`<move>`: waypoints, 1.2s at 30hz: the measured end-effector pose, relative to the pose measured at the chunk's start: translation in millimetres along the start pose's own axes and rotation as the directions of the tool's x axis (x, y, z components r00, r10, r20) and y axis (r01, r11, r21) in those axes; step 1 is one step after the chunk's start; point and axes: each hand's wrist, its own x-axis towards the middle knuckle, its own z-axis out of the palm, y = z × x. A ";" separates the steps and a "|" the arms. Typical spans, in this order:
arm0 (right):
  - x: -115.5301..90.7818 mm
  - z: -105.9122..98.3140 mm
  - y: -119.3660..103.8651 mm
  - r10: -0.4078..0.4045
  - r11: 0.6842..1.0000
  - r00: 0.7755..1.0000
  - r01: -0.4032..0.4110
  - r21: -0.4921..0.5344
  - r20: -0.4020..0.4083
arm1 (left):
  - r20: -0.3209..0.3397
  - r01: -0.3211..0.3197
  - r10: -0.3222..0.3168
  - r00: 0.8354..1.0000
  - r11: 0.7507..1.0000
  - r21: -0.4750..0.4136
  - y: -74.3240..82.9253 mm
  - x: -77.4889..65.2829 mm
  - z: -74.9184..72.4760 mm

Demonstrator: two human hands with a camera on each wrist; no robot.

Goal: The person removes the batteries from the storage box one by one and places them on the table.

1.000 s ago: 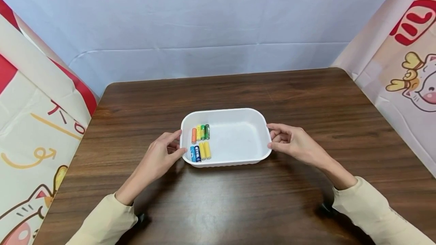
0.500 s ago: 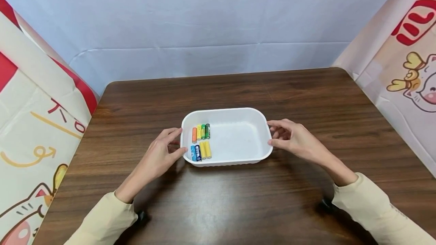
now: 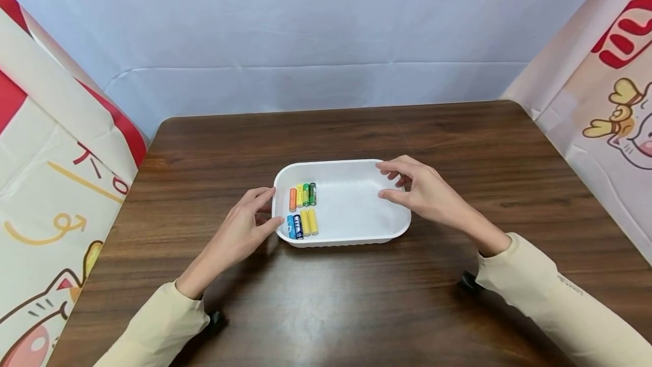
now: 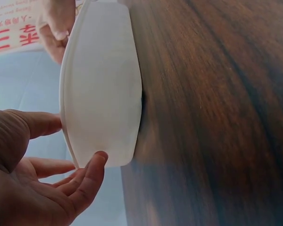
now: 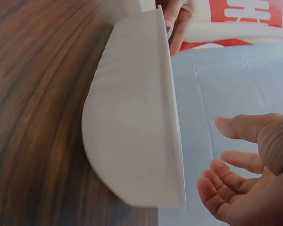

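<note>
A white rectangular plastic tray stands on the wooden table. Short batteries lie at its left end in two rows: the back row in orange, yellow and greens, the front row in blues and yellow. My left hand holds the tray's left end, thumb and index finger at the rim; in the left wrist view other fingers reach the outer wall. Over the tray's right end hovers my right hand, fingers loosely bent and parted from the thumb. The right wrist view shows it away from the rim, holding nothing.
The dark wooden table extends around the tray on every side. A pale cloth hangs behind its far edge. Printed cartoon sheets hang at the left and right.
My right hand has let go of the tray's right end, risen and moved left over it. The left hand keeps its place at the left end, and the batteries lie as before.
</note>
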 end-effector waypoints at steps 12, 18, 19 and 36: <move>26.2 33.9 -21.5 -0.061 0.998 0.993 0.058 0.023 0.100 | 0.003 -0.002 0.002 1.000 1.000 0.011 0.3 -0.2 0.3; 32.5 58.1 -24.3 -0.092 0.995 0.984 0.085 0.051 0.153 | 0.007 0.005 -0.005 1.000 1.000 -0.001 -0.7 0.1 1.7; 33.3 62.2 -24.3 -0.092 0.995 0.982 0.084 0.055 0.164 | 0.008 0.006 -0.005 1.000 1.000 -0.002 -0.7 0.2 1.8; 43.8 98.9 -33.9 -0.022 1.000 0.938 0.015 0.024 0.347 | 0.015 0.006 -0.006 1.000 1.000 -0.015 -0.8 0.4 1.1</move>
